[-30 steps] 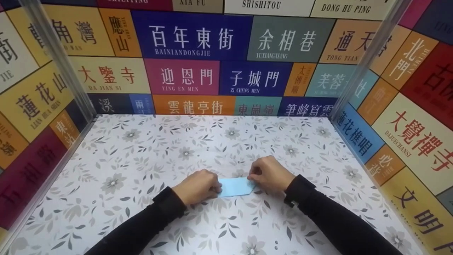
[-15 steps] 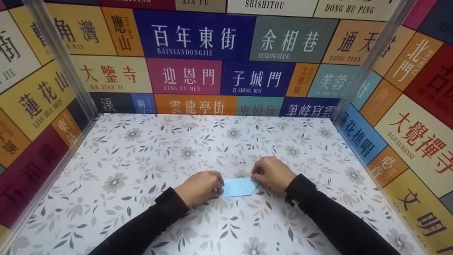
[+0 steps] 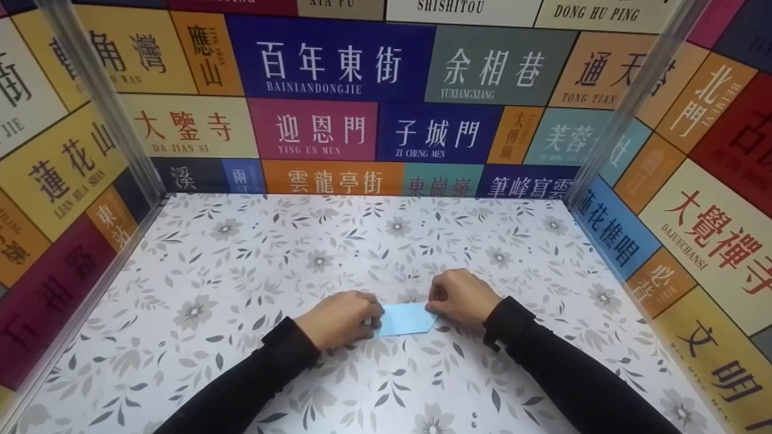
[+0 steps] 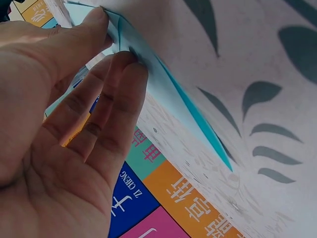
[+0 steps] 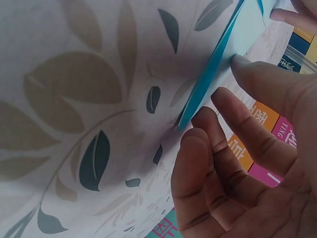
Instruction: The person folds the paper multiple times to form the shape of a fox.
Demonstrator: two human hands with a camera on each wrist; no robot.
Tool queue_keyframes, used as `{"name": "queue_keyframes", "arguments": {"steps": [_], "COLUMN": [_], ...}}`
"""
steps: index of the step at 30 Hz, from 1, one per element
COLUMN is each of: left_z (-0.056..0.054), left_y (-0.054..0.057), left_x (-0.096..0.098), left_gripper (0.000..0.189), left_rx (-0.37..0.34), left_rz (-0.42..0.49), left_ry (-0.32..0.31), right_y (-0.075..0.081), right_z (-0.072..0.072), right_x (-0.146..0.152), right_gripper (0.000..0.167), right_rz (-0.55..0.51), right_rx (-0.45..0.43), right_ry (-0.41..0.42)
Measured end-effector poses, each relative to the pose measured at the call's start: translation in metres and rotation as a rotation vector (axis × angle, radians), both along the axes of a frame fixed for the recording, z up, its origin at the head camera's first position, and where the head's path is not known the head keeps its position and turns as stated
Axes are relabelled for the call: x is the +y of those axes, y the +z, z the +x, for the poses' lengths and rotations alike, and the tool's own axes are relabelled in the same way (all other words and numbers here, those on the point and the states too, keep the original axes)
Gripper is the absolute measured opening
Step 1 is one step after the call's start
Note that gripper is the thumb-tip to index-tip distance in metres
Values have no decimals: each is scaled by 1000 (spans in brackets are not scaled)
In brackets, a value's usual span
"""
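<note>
Folding the blue paper [image 3: 403, 319] seems the step in hand, its layers gaping, and the next move probably calls for pressing them flat; the paper lies on the worktop [image 3: 338, 386] between the left hand [image 3: 339, 319], which pinches one end, and the right hand [image 3: 464, 296], which touches the other, though I cannot tell whether it pinches
</note>
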State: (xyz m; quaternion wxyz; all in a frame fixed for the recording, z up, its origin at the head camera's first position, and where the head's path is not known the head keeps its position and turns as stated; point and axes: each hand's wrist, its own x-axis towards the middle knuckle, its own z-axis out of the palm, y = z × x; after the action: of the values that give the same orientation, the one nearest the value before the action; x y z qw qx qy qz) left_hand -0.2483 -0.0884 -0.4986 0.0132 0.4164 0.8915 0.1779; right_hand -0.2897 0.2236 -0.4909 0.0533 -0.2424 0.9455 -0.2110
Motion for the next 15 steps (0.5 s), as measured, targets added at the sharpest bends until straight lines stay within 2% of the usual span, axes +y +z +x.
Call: {"name": "queue_keyframes", "arguments": {"steps": [15], "left_z": [-3], "left_y": [-3], "left_x": [3], "left_gripper": [19], "left_rx": [21], "left_rz": [-17], "left_ry": [21], "right_y": [-1], "right_z": [-3], "right_x": [-2], "right_gripper": [16], "right_rz": [-8], "right_rx": [-60], "right_ry": [-27]}}
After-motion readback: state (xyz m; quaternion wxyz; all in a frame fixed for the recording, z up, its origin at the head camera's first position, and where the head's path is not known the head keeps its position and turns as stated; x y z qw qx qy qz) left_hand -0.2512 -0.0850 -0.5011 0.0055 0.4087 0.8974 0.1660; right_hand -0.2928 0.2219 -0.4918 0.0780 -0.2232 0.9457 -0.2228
